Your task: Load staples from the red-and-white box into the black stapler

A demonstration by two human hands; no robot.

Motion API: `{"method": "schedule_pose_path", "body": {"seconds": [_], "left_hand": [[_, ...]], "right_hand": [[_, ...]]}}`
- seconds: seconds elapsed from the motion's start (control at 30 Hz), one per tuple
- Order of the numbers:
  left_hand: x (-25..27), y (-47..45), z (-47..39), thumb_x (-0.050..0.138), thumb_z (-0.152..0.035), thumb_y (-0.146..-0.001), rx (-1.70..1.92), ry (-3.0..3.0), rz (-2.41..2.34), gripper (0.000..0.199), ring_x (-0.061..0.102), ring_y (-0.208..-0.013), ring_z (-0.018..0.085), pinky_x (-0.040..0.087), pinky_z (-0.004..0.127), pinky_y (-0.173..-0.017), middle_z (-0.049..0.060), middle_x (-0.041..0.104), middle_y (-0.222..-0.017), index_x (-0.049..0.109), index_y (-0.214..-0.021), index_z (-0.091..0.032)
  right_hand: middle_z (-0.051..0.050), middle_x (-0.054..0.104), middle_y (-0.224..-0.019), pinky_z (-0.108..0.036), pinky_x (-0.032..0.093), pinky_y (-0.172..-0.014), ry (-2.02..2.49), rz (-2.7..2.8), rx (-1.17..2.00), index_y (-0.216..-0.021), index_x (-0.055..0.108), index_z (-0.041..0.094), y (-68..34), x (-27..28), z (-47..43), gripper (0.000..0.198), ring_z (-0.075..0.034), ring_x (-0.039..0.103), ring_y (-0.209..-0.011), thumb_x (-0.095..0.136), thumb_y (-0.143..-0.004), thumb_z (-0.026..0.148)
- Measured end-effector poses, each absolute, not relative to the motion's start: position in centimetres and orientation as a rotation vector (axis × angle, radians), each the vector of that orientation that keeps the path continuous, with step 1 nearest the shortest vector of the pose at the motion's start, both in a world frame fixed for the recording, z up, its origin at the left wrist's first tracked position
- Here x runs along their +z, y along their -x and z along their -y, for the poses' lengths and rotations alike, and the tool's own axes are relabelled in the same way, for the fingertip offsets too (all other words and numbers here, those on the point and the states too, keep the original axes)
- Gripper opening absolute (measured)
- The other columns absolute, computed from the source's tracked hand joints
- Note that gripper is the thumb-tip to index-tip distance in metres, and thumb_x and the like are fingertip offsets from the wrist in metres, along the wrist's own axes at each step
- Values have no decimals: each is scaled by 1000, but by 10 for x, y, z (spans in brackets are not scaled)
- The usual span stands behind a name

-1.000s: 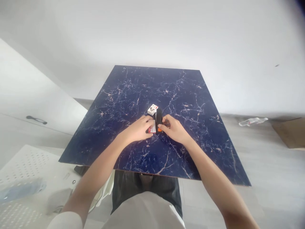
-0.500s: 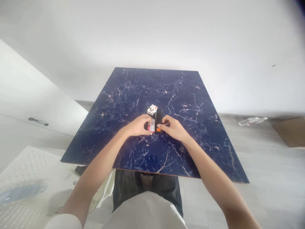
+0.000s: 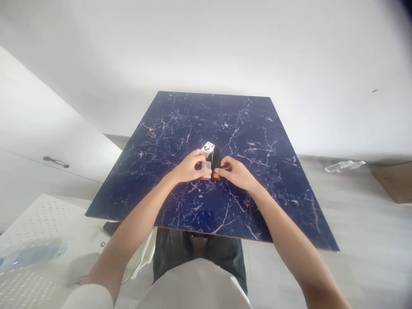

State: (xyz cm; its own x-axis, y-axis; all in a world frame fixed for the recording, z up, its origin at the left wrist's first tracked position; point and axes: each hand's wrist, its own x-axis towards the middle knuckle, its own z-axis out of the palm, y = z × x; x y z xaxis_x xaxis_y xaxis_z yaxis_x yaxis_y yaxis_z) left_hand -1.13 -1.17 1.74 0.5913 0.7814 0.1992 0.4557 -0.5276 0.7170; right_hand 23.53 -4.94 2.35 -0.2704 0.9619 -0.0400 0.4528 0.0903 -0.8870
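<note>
My left hand [image 3: 191, 166] is curved over the small boxes, with thumb and fingers apart. Its upper fingertips reach the edge of a small white box [image 3: 208, 147] with a dark picture and red print. The thumb lies over a red-and-white box [image 3: 206, 172], partly hidden by that hand. A long black object with an orange patch [image 3: 216, 163] lies just right of the boxes; its kind is too small to make out. My right hand [image 3: 236, 172] grips its right side, thumb near the orange part and fingers bent.
The dark blue marbled table [image 3: 199, 116] stands near a white wall. At left are a perforated white surface with a plastic bottle [image 3: 34, 256] and a cabinet handle [image 3: 56, 162]. Clear plastic [image 3: 344, 166] and a cardboard box [image 3: 394, 181] lie on the floor at right.
My left fingers have moved up to the white box, which now looks turned and partly covered. My right hand stays at the black object. The view has shifted slightly.
</note>
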Motion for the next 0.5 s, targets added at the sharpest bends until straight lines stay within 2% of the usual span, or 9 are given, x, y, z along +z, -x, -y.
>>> {"method": "schedule_pose_path", "body": {"seconds": [0.03,0.1,0.17,0.23,0.37,0.5], "left_hand": [[16,11,10,67,-44,-96,784,-2174,-1061,24,62,-118,26,53,43,-100,8,64,-125,65,-90,-22],[10,9,5,52,-41,-105,935,-2168,-1243,26,60,-126,26,50,45,-107,10,64,-133,69,-113,-23],[3,7,1,40,-40,-111,888,-2230,-1350,40,50,-143,29,40,52,-119,11,56,-153,63,-139,-24],[-1,5,0,30,-42,-113,714,-2299,-1353,49,39,-153,31,30,58,-125,10,45,-166,56,-152,-26],[-1,3,3,23,-47,-114,664,-2336,-1271,57,38,-156,28,31,54,-127,8,43,-168,57,-152,-23],[6,6,5,25,-49,-114,734,-2397,-1168,58,47,-149,27,37,49,-125,7,57,-158,70,-137,-21]], "right_hand": [[1,73,-89,-35,48,-77,1393,1796,1126,-87,55,25,-236,23,49,27,-21,68,-82,73,-86,45],[1,73,-90,-35,48,-77,1393,1806,1115,-87,55,25,-236,23,49,27,-21,68,-82,73,-86,46],[0,74,-90,-35,49,-78,1391,1812,1105,-87,54,25,-236,24,50,27,-21,68,-82,72,-86,46],[0,73,-89,-35,49,-78,1388,1818,1098,-86,54,25,-236,25,50,27,-21,68,-81,71,-86,46],[0,73,-88,-35,49,-77,1383,1815,1110,-86,54,25,-235,26,50,25,-21,68,-81,70,-87,45],[0,72,-86,-35,49,-77,1374,1817,1103,-85,54,25,-236,23,50,25,-20,67,-80,71,-87,45]]}}
